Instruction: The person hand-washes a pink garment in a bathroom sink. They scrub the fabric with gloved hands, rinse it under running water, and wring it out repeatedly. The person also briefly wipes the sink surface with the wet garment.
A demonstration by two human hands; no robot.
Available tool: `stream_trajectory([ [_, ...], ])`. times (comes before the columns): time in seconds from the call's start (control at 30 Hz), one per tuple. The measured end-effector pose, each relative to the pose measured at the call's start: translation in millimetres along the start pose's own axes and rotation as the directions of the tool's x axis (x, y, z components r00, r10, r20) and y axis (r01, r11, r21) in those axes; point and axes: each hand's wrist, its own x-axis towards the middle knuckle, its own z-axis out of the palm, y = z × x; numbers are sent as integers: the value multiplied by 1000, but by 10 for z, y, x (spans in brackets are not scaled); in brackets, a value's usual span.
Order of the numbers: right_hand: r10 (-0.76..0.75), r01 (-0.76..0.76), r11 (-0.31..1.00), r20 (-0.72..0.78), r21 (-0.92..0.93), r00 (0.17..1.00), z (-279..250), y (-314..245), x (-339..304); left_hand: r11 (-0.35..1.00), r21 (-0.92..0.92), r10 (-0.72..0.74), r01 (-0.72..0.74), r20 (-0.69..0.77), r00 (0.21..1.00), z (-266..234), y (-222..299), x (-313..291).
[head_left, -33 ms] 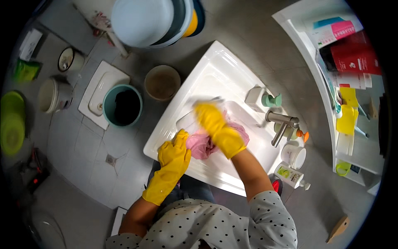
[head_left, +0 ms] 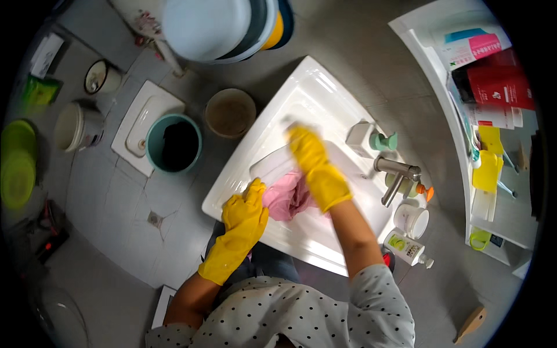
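A bunched pink cloth [head_left: 285,198] lies wet-looking in the basin of a white sink [head_left: 235,174]. My left hand [head_left: 246,206], in a yellow rubber glove, presses its closed fingers on the cloth's left edge by the sink's rim. My right hand [head_left: 316,165], gloved the same way, is raised over the basin just right of and beyond the cloth. Its fingers are curled, and a blurred greyish thing [head_left: 295,123] shows at their tips; motion smears it too much to name.
A steel faucet [head_left: 400,171], a green-topped pump bottle [head_left: 361,139], a white jar [head_left: 412,220] and a lotion bottle [head_left: 406,248] line the sink's right side. A teal bucket [head_left: 152,145] and a round tub [head_left: 230,113] stand left. An open white shelf [head_left: 432,64] holds packages.
My right hand has shifted slightly right and away from me, uncovering more of the pink cloth. The left hand stays at the cloth's edge. The whole view has shifted a little.
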Motion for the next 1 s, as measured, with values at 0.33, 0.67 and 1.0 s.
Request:
stream_trajectory([
  [0.33, -451, 401, 892, 366, 208, 814, 128, -618, -334, 993, -77, -74, 87, 157, 985, 110, -48, -159],
  [0.67, -376, 354, 914, 84, 200, 923, 405, -486, -199, 966, -234, -98, 111, 68, 993, 156, -32, -214],
  [1.0, -360, 371, 925, -122, 80, 925, -87, -325, 56, 976, -177, 105, -125, -118, 987, -42, -171, -97],
])
